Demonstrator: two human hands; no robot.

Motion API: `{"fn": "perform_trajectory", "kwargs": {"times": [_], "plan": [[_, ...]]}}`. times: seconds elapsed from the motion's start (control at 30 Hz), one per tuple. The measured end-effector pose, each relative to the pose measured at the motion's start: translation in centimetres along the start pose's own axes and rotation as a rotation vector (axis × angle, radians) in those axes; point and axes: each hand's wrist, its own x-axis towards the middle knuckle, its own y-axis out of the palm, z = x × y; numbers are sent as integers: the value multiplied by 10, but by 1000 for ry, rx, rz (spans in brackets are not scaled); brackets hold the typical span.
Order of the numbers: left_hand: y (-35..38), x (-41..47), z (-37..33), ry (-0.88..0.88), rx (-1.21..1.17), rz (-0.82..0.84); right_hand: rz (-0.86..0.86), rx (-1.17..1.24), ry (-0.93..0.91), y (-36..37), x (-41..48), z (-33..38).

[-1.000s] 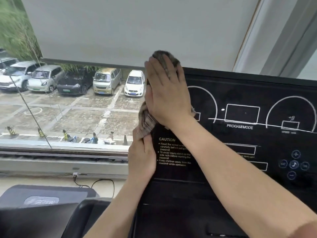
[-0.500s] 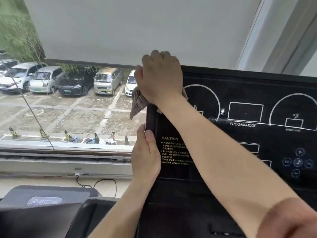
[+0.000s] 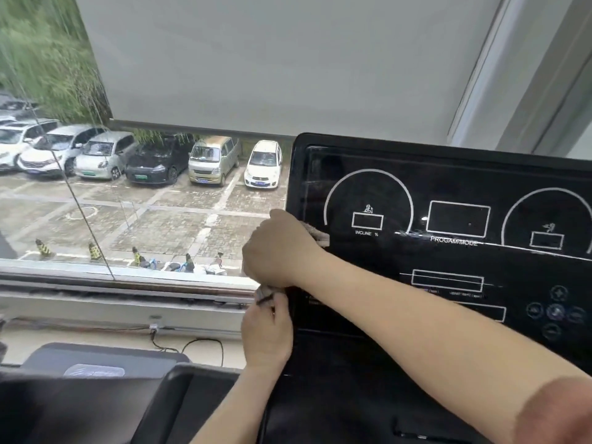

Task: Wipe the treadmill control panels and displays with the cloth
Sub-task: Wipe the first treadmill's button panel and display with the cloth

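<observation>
The black treadmill control panel [image 3: 448, 193] fills the right half of the view, with white dial outlines and display boxes. My right hand [image 3: 278, 248] is curled over the panel's left edge at mid height and grips a grey-brown cloth [image 3: 320, 237], which is mostly hidden beneath it. A bit of cloth pokes out right of the knuckles, and another bit hangs below the wrist. My left hand [image 3: 267, 334] sits just below, at the panel's lower left edge, and pinches that hanging end of the cloth [image 3: 264, 294].
A window with a lowered grey roller blind [image 3: 272, 59] is behind the panel. The window sill [image 3: 112, 299] runs along the left. Another dark treadmill console [image 3: 96, 379] stands at lower left, with a cable [image 3: 192, 346] by the wall.
My right hand has slid with the cloth from the panel's top left corner down its left edge to mid height. My left hand now pinches the cloth's hanging end.
</observation>
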Motion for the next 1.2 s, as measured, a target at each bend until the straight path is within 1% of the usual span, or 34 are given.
{"fn": "perform_trajectory", "kwargs": {"times": [0.1, 0.17, 0.2, 0.3, 0.37, 0.43, 0.5, 0.53, 0.57, 0.6, 0.63, 0.67, 0.7, 0.73, 0.77, 0.8, 0.83, 0.9, 0.93, 0.97, 1.0, 1.03, 1.07, 1.1, 1.13, 1.17, 1.2], "plan": [[-9, -15, 13, -176, -162, 107, -240, 49, -16, 30, -17, 10], [-15, -7, 12, -183, -228, 141, -310, 65, -17, 40, -30, 4], [-19, 0, 7, -156, -273, 140, -306, 62, 6, 33, -31, -8], [-36, 20, -23, -125, -460, 75, -326, 70, 149, 9, -17, -43], [-51, 30, -41, -158, -695, 60, -409, 161, 235, 2, -9, -47], [-70, 42, -48, -270, -978, 20, -470, 263, 291, -2, -9, -49], [-90, 53, -41, -431, -1211, -100, -493, 347, 326, -13, -14, -49], [-98, 57, -34, -501, -1284, -157, -486, 406, 339, -21, -16, -49], [-105, 60, -26, -549, -1305, -192, -466, 515, 354, -29, -19, -47], [-109, 60, -20, -578, -1284, -196, -422, 662, 374, -35, -24, -45], [-111, 59, -14, -594, -1221, -185, -342, 827, 387, -42, -32, -44], [-112, 58, -10, -606, -1145, -162, -226, 955, 379, -47, -43, -43], [-114, 56, -7, -619, -1064, -144, -85, 1000, 355, -49, -55, -42], [-114, 55, -6, -625, -997, -138, 54, 979, 320, -48, -66, -42], [-116, 55, -4, -631, -937, -144, 137, 934, 288, -44, -76, -40], [-118, 55, -2, -634, -887, -137, 158, 901, 264, -37, -85, -38], [-120, 56, 0, -640, -837, -113, 120, 901, 257, -30, -91, -36], [-120, 57, 3, -650, -698, -3, 23, 975, 335, -19, -101, -30], [-118, 56, 3, -632, -577, 74, -2, 1005, 393, -15, -104, -28], [-116, 55, 4, -579, -389, 145, -6, 1024, 452, -13, -107, -25], [-115, 52, 4, -476, -142, 179, -5, 1045, 511, -12, -108, -21], [-114, 47, 3, -346, 93, 173, 0, 1053, 558, -12, -108, -18], [-113, 40, 1, -213, 218, 133, 9, 1055, 582, -13, -107, -14], [-113, 27, -10, -91, 191, 140, 18, 1059, 592, -14, -105, -9], [-109, 14, -20, 5, 81, 227, 38, 1076, 585, -16, -102, -6], [-104, 0, -32, 66, 4, 362, 66, 1111, 568, -19, -99, -2], [-98, -11, -43, 103, 5, 486, 90, 1168, 547, -21, -97, 1]]}}
